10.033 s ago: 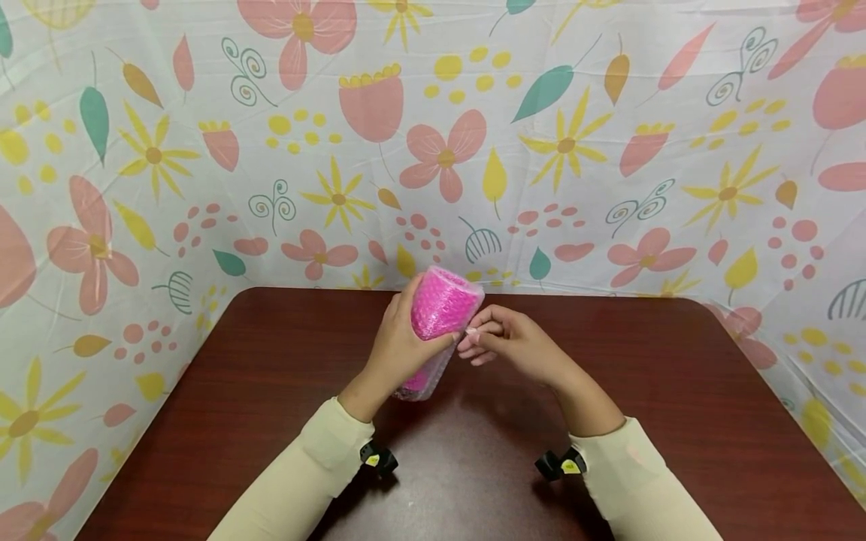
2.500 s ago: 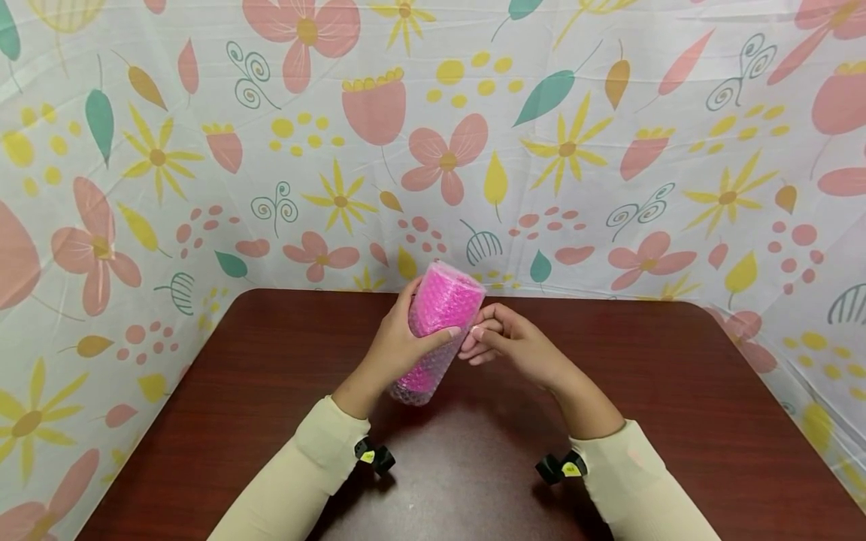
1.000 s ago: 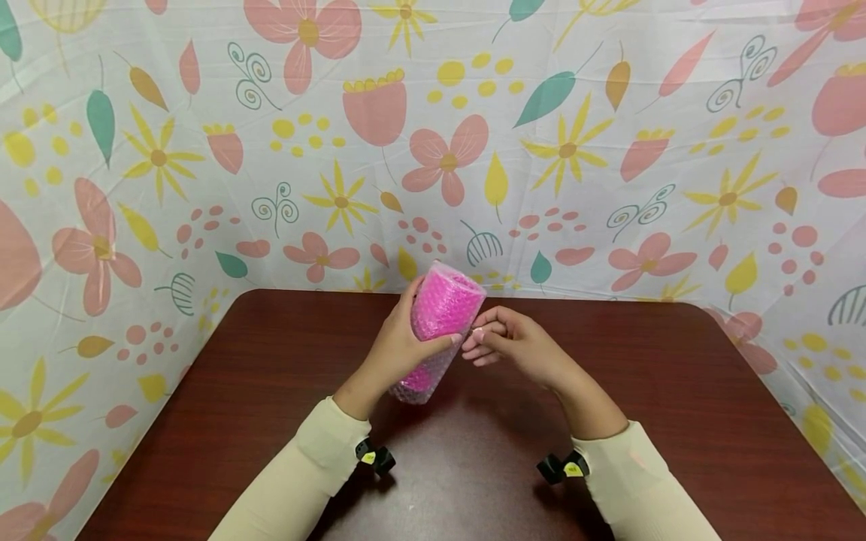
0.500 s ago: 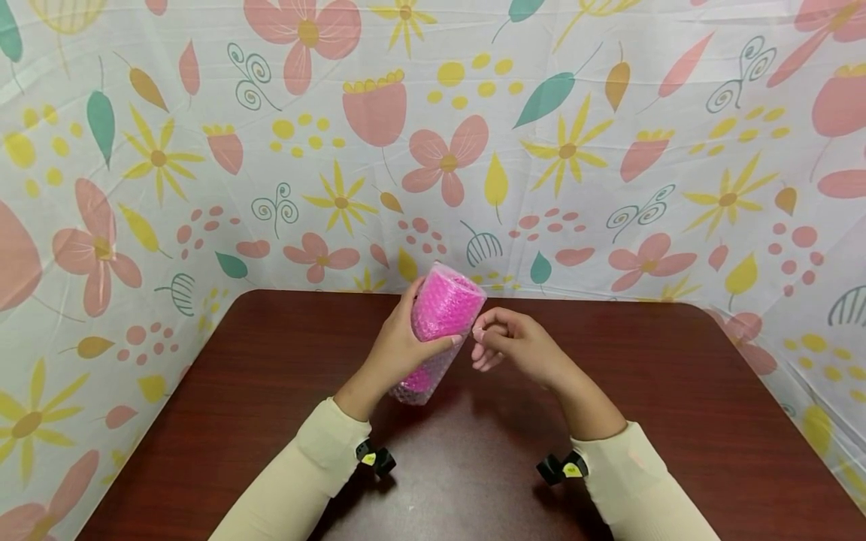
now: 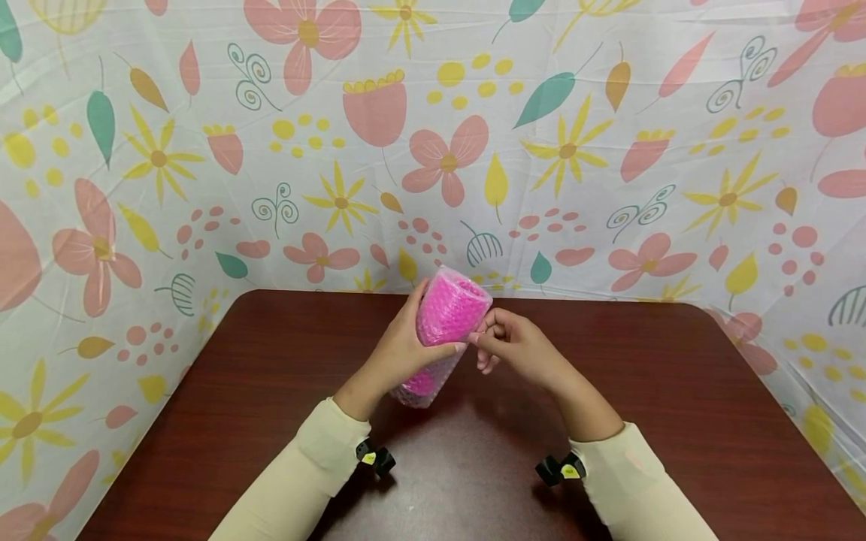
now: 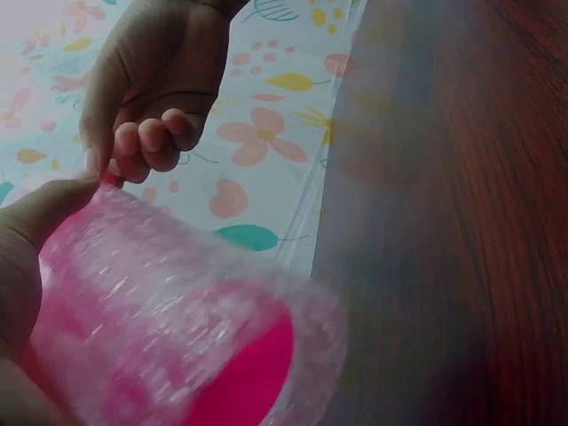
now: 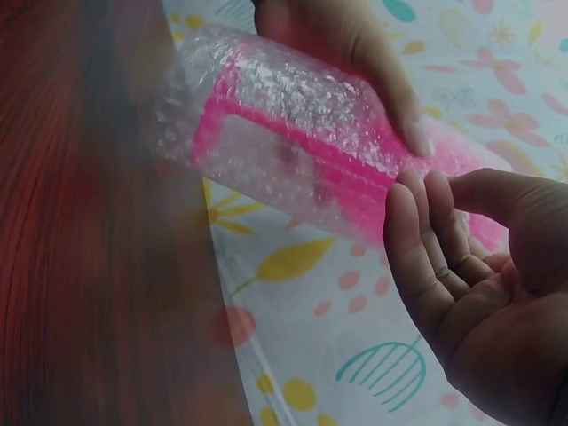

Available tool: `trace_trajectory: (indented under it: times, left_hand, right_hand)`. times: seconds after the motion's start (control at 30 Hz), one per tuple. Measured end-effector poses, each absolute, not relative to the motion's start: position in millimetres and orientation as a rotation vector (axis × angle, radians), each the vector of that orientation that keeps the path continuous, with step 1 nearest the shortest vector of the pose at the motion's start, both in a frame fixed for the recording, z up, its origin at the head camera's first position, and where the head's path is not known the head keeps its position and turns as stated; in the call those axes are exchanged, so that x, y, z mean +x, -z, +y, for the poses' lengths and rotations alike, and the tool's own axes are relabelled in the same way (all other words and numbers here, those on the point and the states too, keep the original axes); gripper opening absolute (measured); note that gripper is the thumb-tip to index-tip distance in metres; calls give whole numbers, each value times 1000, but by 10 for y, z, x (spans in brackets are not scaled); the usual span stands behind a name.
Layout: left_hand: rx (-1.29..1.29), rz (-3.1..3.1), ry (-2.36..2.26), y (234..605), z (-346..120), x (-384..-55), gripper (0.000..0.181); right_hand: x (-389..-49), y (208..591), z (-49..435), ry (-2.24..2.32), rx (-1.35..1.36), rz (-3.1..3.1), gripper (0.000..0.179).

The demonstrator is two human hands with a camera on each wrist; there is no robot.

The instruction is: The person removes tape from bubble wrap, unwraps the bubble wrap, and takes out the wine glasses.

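Observation:
A bright pink object wrapped in clear bubble wrap point(image 5: 452, 309) is held tilted above the table by my left hand point(image 5: 395, 352), its thumb across the near side. My right hand point(image 5: 524, 352) is at the package's right edge, where thumb and index finger pinch the wrap. The left wrist view has the right hand point(image 6: 160, 89) meeting the left thumb at the edge of the bubble wrap point(image 6: 169, 275). Through the clear film point(image 7: 266, 160) in the right wrist view, pink bands show. What exactly the pink object is cannot be made out.
The dark red-brown wooden table point(image 5: 284, 451) lies below both hands. Behind it and along its sides hangs a white cloth point(image 5: 582, 45) printed with flowers and leaves. Black wrist cameras sit at both cream sleeves point(image 5: 298, 469).
My right fingers have come back from just beside the package to pinch the wrap at its edge. The package has shifted slightly to the right in the left hand.

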State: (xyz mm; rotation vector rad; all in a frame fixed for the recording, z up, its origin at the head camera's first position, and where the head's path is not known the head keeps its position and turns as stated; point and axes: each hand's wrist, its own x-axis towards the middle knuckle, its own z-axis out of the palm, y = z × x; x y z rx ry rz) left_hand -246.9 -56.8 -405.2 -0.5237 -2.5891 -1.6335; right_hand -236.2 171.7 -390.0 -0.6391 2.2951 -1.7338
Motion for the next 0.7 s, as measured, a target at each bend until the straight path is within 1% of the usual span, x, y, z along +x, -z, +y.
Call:
trace_trajectory:
  times: [0.1,0.37,0.43,0.7]
  left_hand:
    - [-510,-2606,1698,4046,-576,-2469,110]
    - [-516,-2613,1791,4052,-578,-2463,88]
    - [-501,-2612,1785,4060,-578,-2463,87]
    - [-413,-2637,1735,4080,-568,-2460,94]
  right_hand:
    - [-2360,3894,1716,1737,-637,2314,21]
    - [-2354,3883,1716,1716,-640,2319,20]
    - [-2356,3889,1713,1715,-641,2307,19]
    - [-2343,3891,1705,1757,-658,2244,16]
